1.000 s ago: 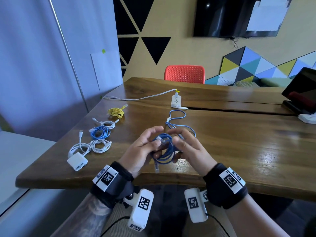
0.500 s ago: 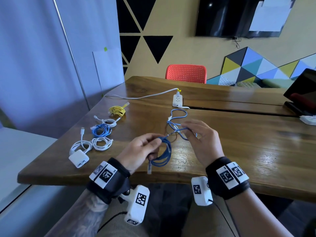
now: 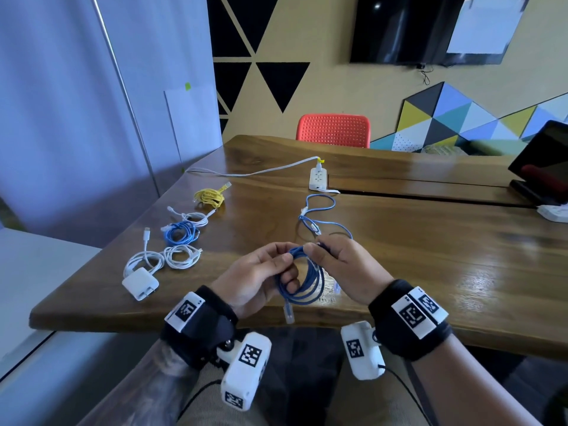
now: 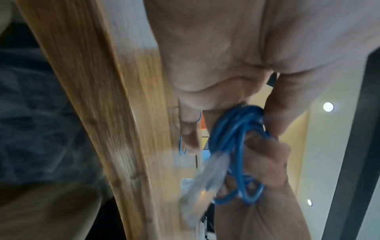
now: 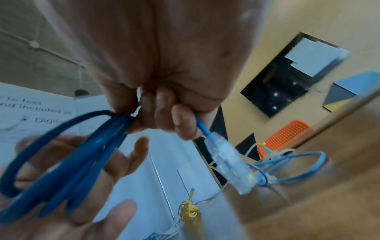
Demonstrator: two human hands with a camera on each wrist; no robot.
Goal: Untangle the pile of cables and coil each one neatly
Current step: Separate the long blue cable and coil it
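Observation:
A dark blue network cable (image 3: 304,284) hangs as a coil of several loops over the table's near edge. My left hand (image 3: 261,272) pinches the top of the coil, and my right hand (image 3: 341,265) grips it right beside the left. One clear plug (image 3: 289,315) dangles below the coil. In the right wrist view the other clear plug (image 5: 228,164) sticks out from under my right fingers, next to the coil (image 5: 68,159). The left wrist view shows the coil (image 4: 236,146) and a blurred plug (image 4: 203,183). A light blue cable (image 3: 319,216) lies loose just beyond my hands.
Coiled cables lie in a row at the left: yellow (image 3: 209,196), white (image 3: 193,218), blue (image 3: 179,233), white (image 3: 181,256), and a white charger (image 3: 140,284) with its cord. A white power strip (image 3: 318,179) sits farther back, a red chair (image 3: 333,130) behind the wooden table (image 3: 430,272), a dark tablet (image 3: 544,167) far right.
Half a second ago my right hand was away from the coil, drawing the cable's end out. It has come back and now grips the coil's top beside the left hand.

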